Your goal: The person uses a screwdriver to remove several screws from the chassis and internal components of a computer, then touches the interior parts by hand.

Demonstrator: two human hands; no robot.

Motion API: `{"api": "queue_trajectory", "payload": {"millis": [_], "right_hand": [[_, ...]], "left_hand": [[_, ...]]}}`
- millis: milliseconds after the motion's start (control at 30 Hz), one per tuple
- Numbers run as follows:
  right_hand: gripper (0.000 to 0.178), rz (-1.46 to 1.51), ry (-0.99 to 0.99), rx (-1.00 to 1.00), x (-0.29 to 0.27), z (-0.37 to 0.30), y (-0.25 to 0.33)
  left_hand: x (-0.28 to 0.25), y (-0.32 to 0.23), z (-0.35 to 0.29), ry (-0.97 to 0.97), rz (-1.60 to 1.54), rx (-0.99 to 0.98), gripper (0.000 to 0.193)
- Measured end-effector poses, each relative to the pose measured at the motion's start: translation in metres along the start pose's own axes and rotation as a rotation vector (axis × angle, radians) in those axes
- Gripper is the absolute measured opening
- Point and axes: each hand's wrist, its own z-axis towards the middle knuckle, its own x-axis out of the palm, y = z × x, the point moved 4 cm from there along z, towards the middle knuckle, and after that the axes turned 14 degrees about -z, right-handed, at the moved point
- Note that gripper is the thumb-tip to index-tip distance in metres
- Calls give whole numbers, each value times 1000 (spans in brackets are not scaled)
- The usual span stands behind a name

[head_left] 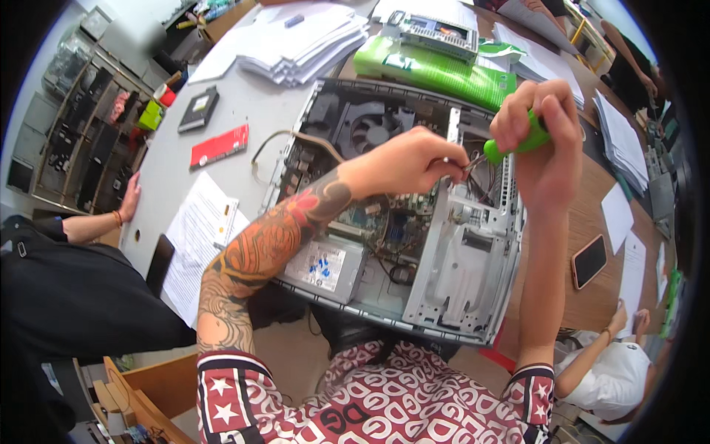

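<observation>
The right hand (556, 152) has its grip closed around the green handle of a screwdriver (516, 140), whose shaft slants down over the right part of an opened computer case (481, 270). The left hand (420, 159) has its fingertips drawn together beside that shaft; I cannot tell what they pinch. The case lies flat before the person, 1 green package (436, 78) just beyond it, 1 phone (589, 261) to its right on the surface (556, 307).

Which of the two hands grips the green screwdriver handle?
The right hand: its fingers wrap around the green screwdriver handle by the right edge of the open computer case. The left hand instead has its fingertips down near the metal shaft.
</observation>
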Motion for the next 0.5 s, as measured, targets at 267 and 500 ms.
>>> {"api": "queue_trajectory", "payload": {"millis": [267,500], "right_hand": [[18,-61,7,111,16,19,-5],[20,-62,-139,86,26,19,-8]], "left_hand": [[-2,6,3,-6,94,102,11],[-5,9,-1,-10,141,75,10]]}}
